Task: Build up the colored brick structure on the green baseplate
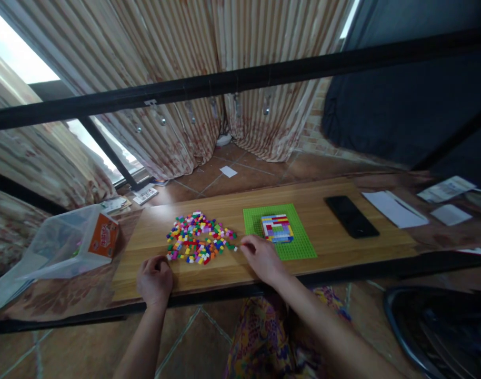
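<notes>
A loose heap of small multicoloured toy bricks is spread over the wooden board. My left hand rests at the heap's near left side, its fingers curled in; whatever they may hold is hidden. Between the heap and the green baseplate is my right hand, overlapping the plate's near left edge. Its fingertips are drawn together, and I cannot make out anything in them. On the baseplate stands a low square structure of bricks in several colours, with a greenish middle.
A clear plastic box with an orange label stands left of the wooden board. To the right lie a black phone and white papers. A dark metal bar crosses behind the table, in front of striped curtains.
</notes>
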